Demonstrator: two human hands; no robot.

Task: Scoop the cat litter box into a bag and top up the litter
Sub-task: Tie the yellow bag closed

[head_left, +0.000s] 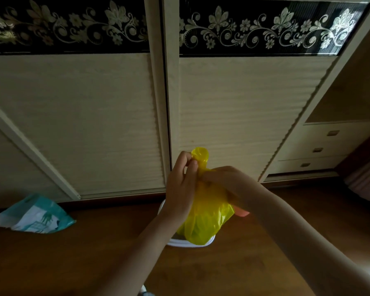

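Observation:
A yellow plastic bag (205, 218) hangs in the air in front of me, its top twisted into a neck. My left hand (181, 184) pinches the neck near its top end. My right hand (224, 178) grips the neck just below, fingers curled round the plastic. Under the bag, a white litter box (190, 244) stands on the floor, mostly hidden; only its near rim shows. A small orange thing (241, 212) peeks out behind my right wrist; I cannot tell what it is.
A teal and white litter bag (33, 215) lies on the wooden floor (73, 259) at the left. Cream sliding wardrobe doors (94, 124) stand right behind the box. Drawers (320, 146) are at the right.

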